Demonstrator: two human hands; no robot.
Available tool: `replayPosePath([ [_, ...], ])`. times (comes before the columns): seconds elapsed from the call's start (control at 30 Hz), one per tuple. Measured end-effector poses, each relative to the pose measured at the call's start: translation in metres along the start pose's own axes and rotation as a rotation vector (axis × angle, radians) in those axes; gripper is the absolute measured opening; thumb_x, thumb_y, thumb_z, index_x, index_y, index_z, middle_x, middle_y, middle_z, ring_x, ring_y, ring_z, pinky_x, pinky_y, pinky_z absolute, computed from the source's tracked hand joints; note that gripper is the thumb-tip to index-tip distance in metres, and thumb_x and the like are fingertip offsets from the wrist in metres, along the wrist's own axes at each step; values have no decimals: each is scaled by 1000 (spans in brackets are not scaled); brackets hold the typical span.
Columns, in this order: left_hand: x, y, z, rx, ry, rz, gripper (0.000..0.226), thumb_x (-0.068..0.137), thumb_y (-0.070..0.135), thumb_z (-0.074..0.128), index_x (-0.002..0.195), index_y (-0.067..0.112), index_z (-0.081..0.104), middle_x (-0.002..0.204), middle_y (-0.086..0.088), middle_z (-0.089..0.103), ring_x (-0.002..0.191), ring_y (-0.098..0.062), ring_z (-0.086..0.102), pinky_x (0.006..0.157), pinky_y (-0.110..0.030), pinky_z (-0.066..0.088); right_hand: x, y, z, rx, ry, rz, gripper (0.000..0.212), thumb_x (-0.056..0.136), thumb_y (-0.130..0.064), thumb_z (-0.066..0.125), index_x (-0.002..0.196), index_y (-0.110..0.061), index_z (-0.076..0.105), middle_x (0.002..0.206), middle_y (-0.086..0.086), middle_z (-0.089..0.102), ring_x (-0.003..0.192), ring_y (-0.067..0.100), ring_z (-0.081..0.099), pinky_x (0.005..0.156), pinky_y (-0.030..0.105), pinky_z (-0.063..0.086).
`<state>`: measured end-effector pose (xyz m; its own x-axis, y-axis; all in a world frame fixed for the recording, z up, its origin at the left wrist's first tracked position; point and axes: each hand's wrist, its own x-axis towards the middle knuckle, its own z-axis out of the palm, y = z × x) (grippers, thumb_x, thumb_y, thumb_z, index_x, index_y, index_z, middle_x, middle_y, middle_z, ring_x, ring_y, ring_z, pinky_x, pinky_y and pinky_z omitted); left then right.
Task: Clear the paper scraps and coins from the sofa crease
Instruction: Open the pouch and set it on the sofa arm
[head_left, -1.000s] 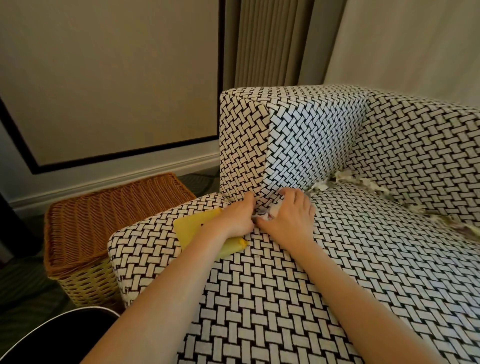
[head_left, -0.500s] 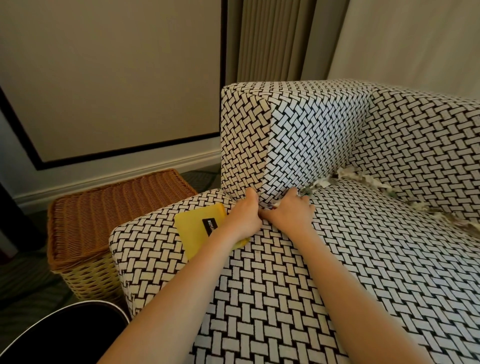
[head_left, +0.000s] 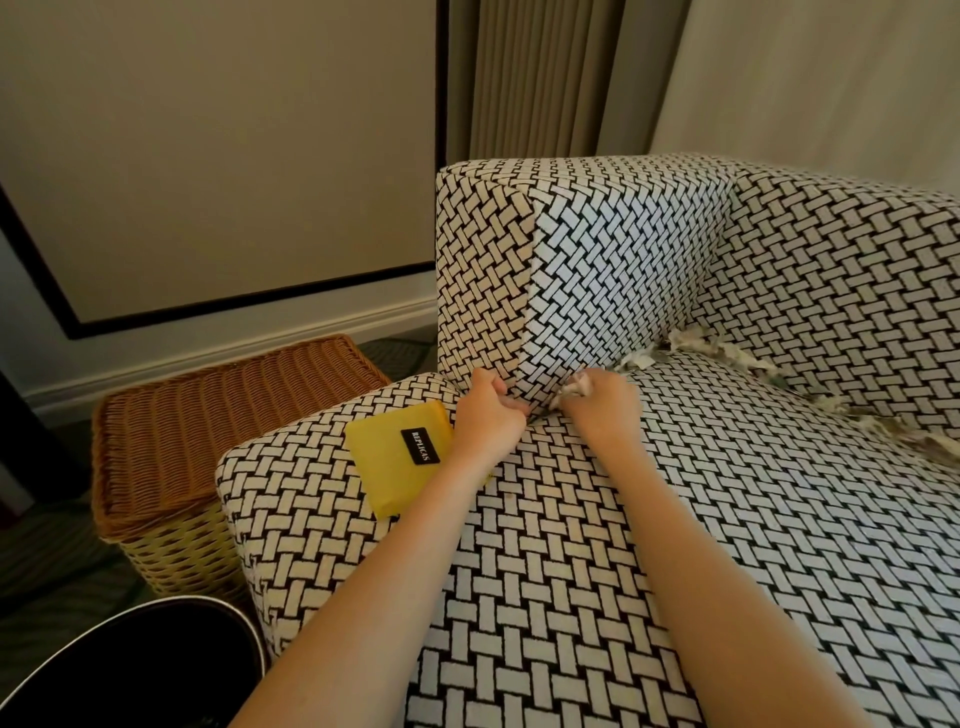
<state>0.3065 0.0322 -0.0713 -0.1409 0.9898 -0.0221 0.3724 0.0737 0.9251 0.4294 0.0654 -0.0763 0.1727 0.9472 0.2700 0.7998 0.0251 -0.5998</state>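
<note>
White and greyish paper scraps (head_left: 687, 345) lie strung along the sofa crease (head_left: 821, 404), where the seat cushion (head_left: 597, 571) meets the backrest (head_left: 841, 280); they run from the inner corner by the armrest (head_left: 597, 270) away to the right edge of our view, bunched in some places and thin in others. At the near end of that line our right hand (head_left: 605, 405) rests on the cushion against the foot of the armrest, fingers curled and pinching a small tuft of the scraps, which shows white at the fingertips. Our left hand (head_left: 488, 415) sits just beside it at the front corner of the armrest, clenched into a fist with the thumb up against the fabric; whether anything is held inside it we cannot tell. The two hands are close together but not touching.

Under the left wrist a flat yellow pouch (head_left: 395, 457) with a black label lies on the cushion's front corner, partly covered by the forearm. Beyond the sofa's edge stands a wicker basket (head_left: 223, 415) with its lid on; nearer us, at the bottom left, is the rim of a dark round bin (head_left: 156, 618). Behind it all are a pale panelled wall and pleated curtains (head_left: 535, 78).
</note>
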Motion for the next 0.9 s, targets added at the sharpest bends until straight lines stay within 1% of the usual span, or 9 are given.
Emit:
replayPosePath([
  [0.17,1,6,-2,-117,11,-68,19,89,-3,37,98,13,42,104,-1,67,79,-4,52,57,-16,36,-3,5,-21,283,72,36,10,83,-11,65,92,-11,69,65,-6,56,52,3,42,46,13,31],
  [0.27,5,4,0,-129,-21,-76,20,89,-3,40,91,15,49,108,-1,65,95,-10,54,66,-18,34,-6,0,-25,379,66,85,12,81,-10,66,93,-11,69,65,-10,56,57,4,48,51,14,38],
  [0.43,3,7,-2,-102,-49,-84,22,87,-2,44,100,7,59,103,3,59,96,-10,47,78,-25,35,-6,-9,-36,1118,-167,471,13,82,-1,65,87,-3,53,92,10,60,79,17,61,73,29,54],
  [0.53,3,11,-2,-187,-72,-162,20,90,3,42,93,14,59,99,2,62,99,-13,53,89,-28,37,-5,-6,-37,1338,-198,539,19,85,-1,60,102,0,52,100,16,59,78,16,60,57,20,56],
  [0.57,3,13,-2,-278,-81,-207,21,93,6,40,99,12,59,99,-1,64,99,-15,56,93,-30,37,-4,-5,-36,1397,-194,562,21,87,-1,58,106,0,51,100,16,58,75,15,59,52,17,54],
  [0.63,2,18,-3,-517,-105,-312,31,98,15,34,118,2,53,108,-12,63,100,-21,58,97,-34,36,-5,-7,-34,1451,-202,582,16,89,-2,54,105,-3,51,97,15,56,68,12,54,47,15,50],
  [0.7,-1,22,-5,-742,-126,-414,37,100,23,31,125,2,47,117,-19,59,111,-29,54,103,-38,35,-7,-13,-33,1403,-253,565,9,91,-4,50,99,-6,52,94,13,55,66,11,49,45,14,47],
  [0.8,-4,25,-6,-932,-172,-508,39,98,35,30,107,4,53,103,-17,58,103,-32,54,86,-42,41,-16,-28,-28,1321,-325,508,12,93,-5,43,92,-5,55,90,11,57,67,12,52,48,17,45],
  [0.9,-9,32,-8,-1020,-232,-512,45,97,39,28,95,5,58,100,-17,62,99,-30,56,89,-44,41,-27,-46,-23,1330,-350,511,12,91,-3,42,89,-1,53,93,16,58,79,21,59,65,32,53],
])
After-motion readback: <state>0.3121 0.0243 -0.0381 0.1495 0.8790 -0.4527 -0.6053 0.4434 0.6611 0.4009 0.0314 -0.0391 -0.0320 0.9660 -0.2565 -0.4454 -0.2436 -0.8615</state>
